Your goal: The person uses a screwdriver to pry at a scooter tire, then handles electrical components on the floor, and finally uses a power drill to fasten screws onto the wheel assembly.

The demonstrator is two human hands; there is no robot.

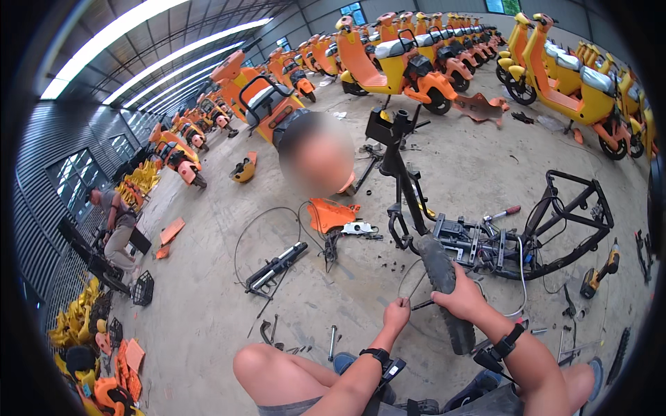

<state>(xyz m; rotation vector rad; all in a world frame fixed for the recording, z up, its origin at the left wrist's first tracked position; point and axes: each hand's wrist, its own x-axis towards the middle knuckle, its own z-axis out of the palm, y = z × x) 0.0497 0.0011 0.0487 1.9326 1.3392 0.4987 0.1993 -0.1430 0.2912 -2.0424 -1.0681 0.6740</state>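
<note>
Around you stretches a concrete floor [208, 305] of a big shed, with rows of orange and yellow scooters [409, 62] parked along the far side and more of them off to your left. Closer in, a stripped black scooter frame [485, 236] lies on its side on the floor just ahead of you, its steering column [399, 166] sticking up and its rear rack [579, 208] off to your right. A black tyre [444, 291] on its wheel stands upright between your knees and that frame, its upper end touching the frame's front part. Your right hand [461, 297] is closed over the tyre's tread, gripping it from the side. Your left hand [397, 313] is curled into a fist just beside the wheel, pinched on something thin at the rim (too small to tell what). Both wrists carry black straps.

To the left of the frame lie an orange body panel [331, 213], a long black part [276, 267] with a loop of cable [239, 243] around it, and a scatter of bolts and small tools [305, 340] near your left knee. A yellow cordless drill [598, 274] lies on the floor to your right. Far to your left, another person [118, 229] bends over black crates [142, 288].
</note>
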